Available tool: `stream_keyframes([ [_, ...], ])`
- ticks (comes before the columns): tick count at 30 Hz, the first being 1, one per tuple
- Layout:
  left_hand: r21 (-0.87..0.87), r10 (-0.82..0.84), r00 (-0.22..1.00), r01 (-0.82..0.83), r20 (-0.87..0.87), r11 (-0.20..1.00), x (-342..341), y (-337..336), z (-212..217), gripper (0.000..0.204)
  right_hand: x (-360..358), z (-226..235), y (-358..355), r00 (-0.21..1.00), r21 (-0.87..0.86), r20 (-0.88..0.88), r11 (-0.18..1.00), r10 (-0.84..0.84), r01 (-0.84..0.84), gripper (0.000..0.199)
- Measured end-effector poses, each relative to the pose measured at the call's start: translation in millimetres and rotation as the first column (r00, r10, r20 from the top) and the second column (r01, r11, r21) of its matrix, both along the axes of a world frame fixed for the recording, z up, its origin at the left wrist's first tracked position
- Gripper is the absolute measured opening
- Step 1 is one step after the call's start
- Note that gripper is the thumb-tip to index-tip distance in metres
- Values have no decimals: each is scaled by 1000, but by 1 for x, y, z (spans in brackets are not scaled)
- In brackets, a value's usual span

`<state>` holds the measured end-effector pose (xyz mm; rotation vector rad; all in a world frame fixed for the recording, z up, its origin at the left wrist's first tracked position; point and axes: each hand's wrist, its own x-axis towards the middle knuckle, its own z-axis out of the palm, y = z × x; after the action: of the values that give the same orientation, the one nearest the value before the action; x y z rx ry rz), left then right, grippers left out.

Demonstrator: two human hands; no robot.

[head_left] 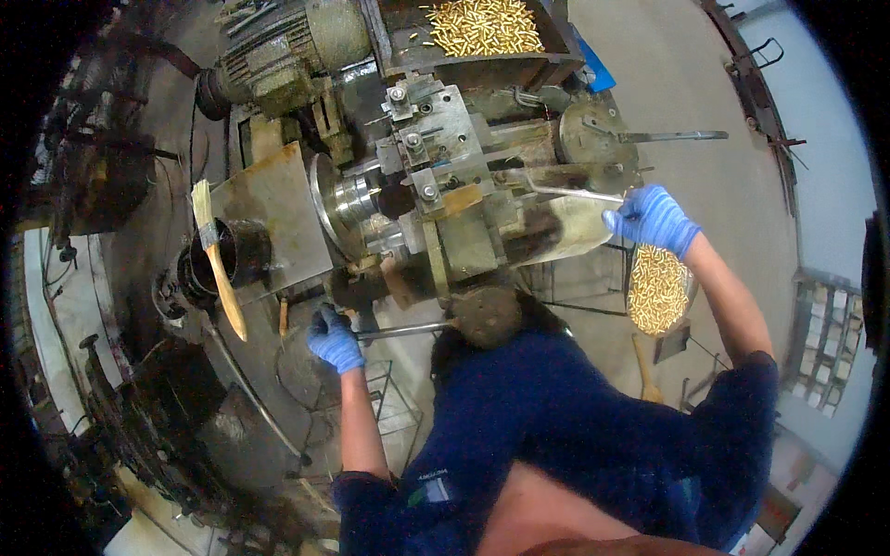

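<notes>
My left hand (336,345), in a blue glove with dark fingertips, is closed around the end of a metal lever (403,330). That lever runs right to a round hub (488,317) at the near side of a lathe-like machine. Farther right, my right hand (656,219), also in a blue glove, grips the end of a thin bent metal lever (577,193). Between the hands sits a bolted tool block (454,139) with several clamps. To its left is a shiny chuck (360,204). The small gap between chuck and block is too dark to make out.
Small brass pieces (487,26) fill part of a metal tray (491,69) at the back. More brass pieces (658,295) lie in a container below my right hand. A brush (225,283) rests on a dark pot (248,252) at left. Another lever (681,137) sticks out rightward.
</notes>
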<state>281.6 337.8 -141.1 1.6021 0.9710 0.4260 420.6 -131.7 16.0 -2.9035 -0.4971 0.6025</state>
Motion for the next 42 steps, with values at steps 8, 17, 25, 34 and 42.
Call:
stream_keyframes([
  [8,64,3,999,-1,-35,998,8,-9,18,24,8,1,5,998,4,-62,1000,-26,26,51],
  [17,50,-12,1000,13,-25,999,2,-1,6,24,4,1,9,971,146,-158,968,-180,203,48],
  [25,113,-21,999,23,-24,993,2,-2,9,24,-1,3,9,978,143,-184,981,-101,128,50],
  [34,83,-62,995,68,-74,994,-3,5,-3,24,-11,15,16,969,255,-190,944,-161,207,44],
  [42,123,-44,997,53,-70,991,-1,3,3,26,-23,76,59,831,784,-516,505,206,361,31],
])
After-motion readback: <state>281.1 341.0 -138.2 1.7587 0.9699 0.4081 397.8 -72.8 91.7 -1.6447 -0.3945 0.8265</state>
